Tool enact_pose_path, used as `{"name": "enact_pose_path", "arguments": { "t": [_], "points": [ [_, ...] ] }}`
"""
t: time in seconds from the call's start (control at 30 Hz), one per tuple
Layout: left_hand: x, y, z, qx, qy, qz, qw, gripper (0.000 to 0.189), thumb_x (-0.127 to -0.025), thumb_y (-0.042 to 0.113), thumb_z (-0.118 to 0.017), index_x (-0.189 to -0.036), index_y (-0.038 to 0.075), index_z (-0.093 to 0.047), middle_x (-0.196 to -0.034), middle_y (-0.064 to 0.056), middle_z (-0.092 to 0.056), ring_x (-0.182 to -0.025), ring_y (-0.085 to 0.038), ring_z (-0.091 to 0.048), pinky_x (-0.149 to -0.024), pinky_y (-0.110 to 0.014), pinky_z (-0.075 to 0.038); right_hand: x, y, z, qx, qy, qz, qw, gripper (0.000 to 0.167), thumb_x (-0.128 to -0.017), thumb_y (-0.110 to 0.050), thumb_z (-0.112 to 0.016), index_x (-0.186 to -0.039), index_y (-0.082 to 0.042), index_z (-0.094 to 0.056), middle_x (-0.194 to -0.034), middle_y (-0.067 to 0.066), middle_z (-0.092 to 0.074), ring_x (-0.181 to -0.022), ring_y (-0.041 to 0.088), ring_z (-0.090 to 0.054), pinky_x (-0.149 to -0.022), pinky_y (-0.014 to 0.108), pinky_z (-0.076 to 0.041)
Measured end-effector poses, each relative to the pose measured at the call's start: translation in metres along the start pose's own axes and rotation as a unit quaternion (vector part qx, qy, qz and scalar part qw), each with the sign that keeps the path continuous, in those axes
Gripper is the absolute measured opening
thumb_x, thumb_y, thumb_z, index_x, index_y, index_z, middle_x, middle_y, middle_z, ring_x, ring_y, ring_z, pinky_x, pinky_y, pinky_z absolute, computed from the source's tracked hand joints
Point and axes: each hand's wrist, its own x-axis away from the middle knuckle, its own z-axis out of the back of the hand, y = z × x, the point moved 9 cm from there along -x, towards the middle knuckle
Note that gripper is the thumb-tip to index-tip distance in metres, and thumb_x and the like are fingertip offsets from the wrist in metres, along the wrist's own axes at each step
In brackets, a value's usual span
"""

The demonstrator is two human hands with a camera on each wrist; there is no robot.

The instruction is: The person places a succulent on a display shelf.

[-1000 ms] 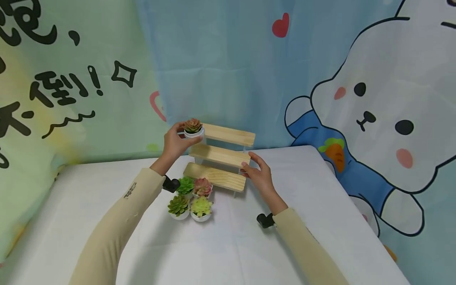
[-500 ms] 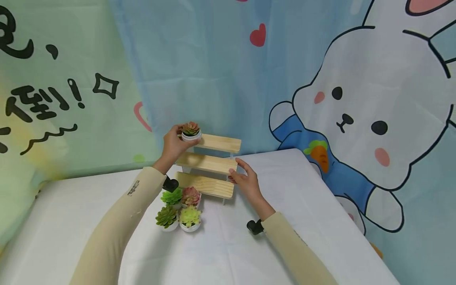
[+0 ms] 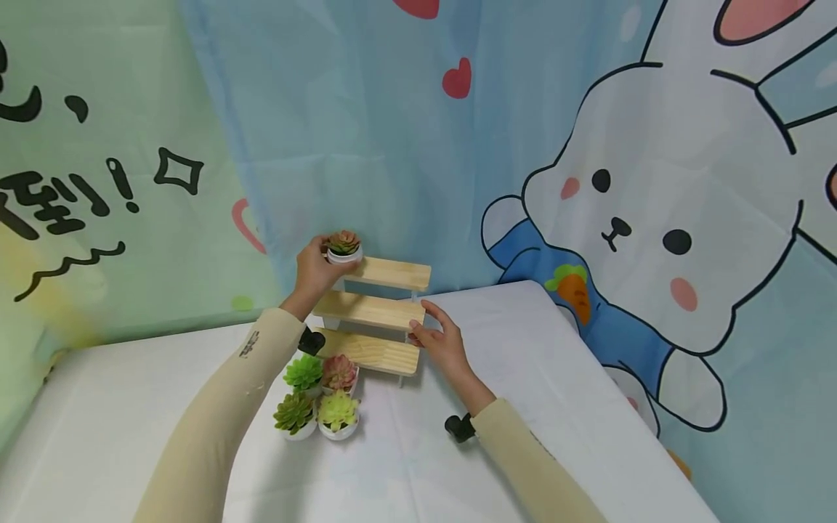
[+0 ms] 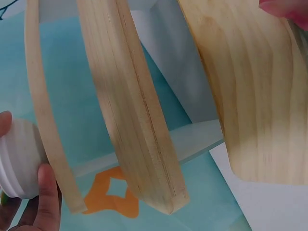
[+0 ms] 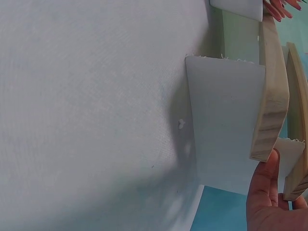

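My left hand [image 3: 316,272] holds a white pot [image 4: 21,159] with a reddish-brown succulent [image 3: 344,242] at the left end of the top plank [image 3: 397,273] of a three-tier wooden stand. Whether the pot bears on that plank, I cannot tell. At the stand's right end, my right hand [image 3: 447,345] grips it by the ends of the middle plank [image 3: 369,311] and the bottom plank [image 3: 373,352]. In the right wrist view the thumb [image 5: 269,168] touches a plank end. Clear side supports [image 4: 197,139] carry the planks.
Several potted succulents stand together at the stand's front left: bright green [image 3: 304,373], pink [image 3: 339,373], dark green [image 3: 294,412] and yellow-green [image 3: 338,410]. A white cloth [image 3: 405,465] covers the table. Behind the stand hangs a printed backdrop [image 3: 366,145] with a rabbit.
The head view has swung, shifting the scene left and down. Relative to the stand, my left hand has brought the potted succulent rightward over the top plank's left end. My right hand keeps its grip.
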Motion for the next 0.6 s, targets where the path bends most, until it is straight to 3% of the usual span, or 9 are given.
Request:
{"name": "enact_pose_path", "arguments": {
  "t": [0.33, 0.6],
  "points": [
    [-0.0030, -0.0002, 0.0044, -0.052, -0.015, -0.010, 0.9985, 0.068, -0.084, 0.019, -0.076, -0.137, -0.008, -0.043, -0.133, -0.027, -0.052, -0.124, -0.039, -0.050, -0.103, -0.048, -0.043, 0.0029, -0.0060, -0.0031, -0.005, 0.000, 0.010, 0.9999, 0.055, -0.096, -0.006, -0.062, -0.146, 0.001, -0.041, -0.149, 0.023, -0.036, -0.093, 0.034, -0.068, -0.083, 0.034, -0.057],
    [-0.0034, -0.0020, 0.0009, -0.043, -0.024, -0.013, 0.9987, 0.069, -0.087, 0.019, -0.074, -0.141, -0.007, -0.039, -0.135, -0.028, -0.050, -0.124, -0.039, -0.051, -0.102, -0.048, -0.044, 0.0017, -0.0010, -0.0017, -0.002, 0.007, 0.003, 1.0000, 0.053, -0.096, -0.008, -0.062, -0.146, -0.003, -0.043, -0.148, 0.019, -0.039, -0.094, 0.033, -0.067, -0.080, 0.029, -0.057]
  ]
}}
